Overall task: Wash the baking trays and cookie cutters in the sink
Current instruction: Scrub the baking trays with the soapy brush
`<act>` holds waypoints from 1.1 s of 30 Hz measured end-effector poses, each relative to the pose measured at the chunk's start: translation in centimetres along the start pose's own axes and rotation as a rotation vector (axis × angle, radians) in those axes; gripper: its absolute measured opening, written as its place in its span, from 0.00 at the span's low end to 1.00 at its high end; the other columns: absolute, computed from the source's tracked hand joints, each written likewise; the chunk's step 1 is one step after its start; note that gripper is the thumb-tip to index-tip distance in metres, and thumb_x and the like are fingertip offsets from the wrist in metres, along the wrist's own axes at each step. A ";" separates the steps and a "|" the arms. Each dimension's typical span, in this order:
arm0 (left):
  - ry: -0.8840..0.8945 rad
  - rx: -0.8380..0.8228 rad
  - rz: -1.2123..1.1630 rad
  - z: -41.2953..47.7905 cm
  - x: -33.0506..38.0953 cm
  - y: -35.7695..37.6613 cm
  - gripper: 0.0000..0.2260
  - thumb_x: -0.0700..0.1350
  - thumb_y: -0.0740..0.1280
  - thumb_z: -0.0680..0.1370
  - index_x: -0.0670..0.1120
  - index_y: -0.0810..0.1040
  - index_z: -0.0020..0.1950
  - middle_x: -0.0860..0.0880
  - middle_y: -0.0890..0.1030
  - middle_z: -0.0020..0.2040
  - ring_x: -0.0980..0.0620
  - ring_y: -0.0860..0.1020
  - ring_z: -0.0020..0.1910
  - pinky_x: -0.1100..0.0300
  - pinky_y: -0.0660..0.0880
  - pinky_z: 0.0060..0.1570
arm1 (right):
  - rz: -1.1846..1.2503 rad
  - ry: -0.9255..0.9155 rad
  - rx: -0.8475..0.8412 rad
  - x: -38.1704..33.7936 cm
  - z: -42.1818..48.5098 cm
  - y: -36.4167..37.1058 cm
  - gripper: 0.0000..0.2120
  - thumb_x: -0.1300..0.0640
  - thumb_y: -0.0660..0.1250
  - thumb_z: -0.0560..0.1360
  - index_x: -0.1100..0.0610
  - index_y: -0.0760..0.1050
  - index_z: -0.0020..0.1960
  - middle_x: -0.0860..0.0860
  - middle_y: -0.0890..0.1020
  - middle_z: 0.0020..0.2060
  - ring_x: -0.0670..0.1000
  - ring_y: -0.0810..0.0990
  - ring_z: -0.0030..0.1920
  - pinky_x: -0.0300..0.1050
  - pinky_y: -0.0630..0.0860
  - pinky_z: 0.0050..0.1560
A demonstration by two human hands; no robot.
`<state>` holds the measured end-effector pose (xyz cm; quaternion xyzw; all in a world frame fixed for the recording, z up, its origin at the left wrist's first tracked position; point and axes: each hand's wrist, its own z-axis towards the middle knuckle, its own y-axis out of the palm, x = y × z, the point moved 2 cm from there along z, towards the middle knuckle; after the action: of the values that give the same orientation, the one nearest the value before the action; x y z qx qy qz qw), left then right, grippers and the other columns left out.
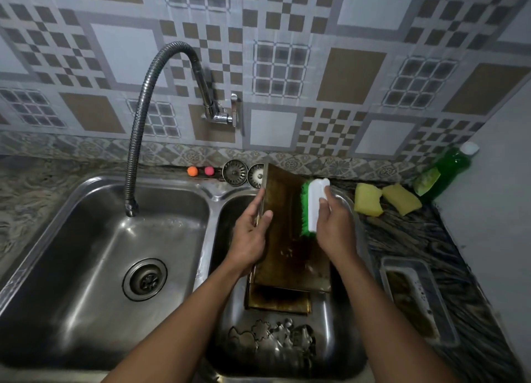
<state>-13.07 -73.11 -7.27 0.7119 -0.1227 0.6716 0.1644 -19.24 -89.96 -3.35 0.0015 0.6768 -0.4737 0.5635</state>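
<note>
Single head-worn wide-angle view, forward and down, close over the double sink [86, 253], tiled wall [287, 66] beyond.

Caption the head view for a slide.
The left hand steadies a tilted baking tray over the sink while the right hand scrubs it with a green brush.

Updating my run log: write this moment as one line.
left hand: grips brown metal baking tray | right hand: holds white green-bristled brush against it

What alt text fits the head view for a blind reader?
The left hand holds a browned baking tray tilted up over the right sink basin while the right hand holds a green-bristled brush against it. Cookie cutters lie in the basin.
</note>
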 end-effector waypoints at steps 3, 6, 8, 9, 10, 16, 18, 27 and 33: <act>0.005 -0.003 -0.025 -0.1 0.1 0.7 0.24 0.48 0.63 0.81 0.57 0.65 0.76 0.53 0.77 0.69 0.52 0.75 0.69 0.47 0.71 0.69 | 0.006 -0.029 -0.005 -3.2 0.8 1.7 0.21 0.47 0.54 0.84 0.47 0.65 0.75 0.55 0.79 0.59 0.46 0.77 0.43 0.37 0.70 0.36; 0.018 0.084 -0.078 0.6 0.8 0.5 0.22 0.40 0.60 0.84 0.53 0.64 0.77 0.50 0.77 0.68 0.56 0.77 0.65 0.58 0.75 0.62 | -0.030 -0.206 -0.047 -4.1 -1.7 3.0 0.20 0.45 0.54 0.83 0.45 0.65 0.74 0.52 0.81 0.59 0.51 0.81 0.50 0.46 0.79 0.44; 0.021 0.114 -0.102 1.1 1.0 -0.3 0.22 0.37 0.59 0.84 0.51 0.63 0.77 0.51 0.80 0.64 0.57 0.80 0.60 0.64 0.77 0.56 | -0.039 -0.248 -0.056 -2.7 -3.5 2.5 0.20 0.47 0.55 0.83 0.44 0.66 0.74 0.51 0.81 0.60 0.51 0.80 0.52 0.49 0.80 0.47; 0.020 0.116 -0.097 1.1 1.0 -0.7 0.23 0.37 0.59 0.84 0.50 0.63 0.78 0.52 0.81 0.62 0.57 0.81 0.59 0.63 0.77 0.55 | -0.035 -0.224 -0.046 -1.8 -3.9 2.0 0.19 0.48 0.56 0.83 0.45 0.67 0.74 0.52 0.81 0.59 0.50 0.80 0.50 0.47 0.79 0.44; 0.022 0.108 -0.083 1.1 0.9 -1.0 0.23 0.37 0.60 0.83 0.51 0.63 0.78 0.53 0.81 0.62 0.56 0.81 0.59 0.62 0.78 0.57 | -0.021 -0.180 -0.032 -0.9 -3.7 1.4 0.19 0.50 0.57 0.83 0.46 0.68 0.73 0.53 0.81 0.58 0.49 0.79 0.49 0.44 0.77 0.43; -0.009 -0.027 -0.048 0.0 0.0 -0.7 0.22 0.42 0.61 0.83 0.56 0.65 0.77 0.61 0.78 0.65 0.57 0.76 0.66 0.59 0.74 0.63 | 0.014 -0.001 0.104 -1.2 1.6 0.3 0.19 0.53 0.56 0.84 0.54 0.70 0.73 0.59 0.80 0.62 0.58 0.79 0.56 0.42 0.71 0.47; 0.005 -0.011 -0.045 0.3 0.3 0.0 0.22 0.46 0.62 0.83 0.54 0.66 0.77 0.55 0.77 0.68 0.54 0.75 0.68 0.54 0.72 0.66 | 0.029 -0.027 0.069 -3.2 2.3 1.3 0.19 0.49 0.55 0.83 0.49 0.68 0.73 0.55 0.79 0.62 0.54 0.79 0.52 0.42 0.75 0.46; 0.054 0.204 0.001 1.5 1.1 -2.5 0.20 0.46 0.58 0.84 0.52 0.65 0.77 0.53 0.74 0.72 0.56 0.72 0.71 0.48 0.68 0.72 | -0.022 -0.215 -0.050 -0.4 -3.6 1.6 0.18 0.49 0.58 0.82 0.46 0.70 0.72 0.52 0.83 0.57 0.50 0.81 0.51 0.47 0.79 0.45; 0.060 0.058 0.018 -0.7 0.4 -0.3 0.21 0.46 0.59 0.84 0.51 0.65 0.77 0.66 0.75 0.65 0.67 0.73 0.66 0.67 0.71 0.65 | 0.040 -0.035 0.067 -2.7 1.5 1.6 0.19 0.51 0.57 0.83 0.52 0.72 0.72 0.56 0.80 0.62 0.55 0.79 0.57 0.39 0.69 0.48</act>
<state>-13.56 -72.53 -6.90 0.6949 -0.1047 0.6973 0.1411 -16.25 -88.64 -2.14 0.0256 0.6504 -0.4847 0.5843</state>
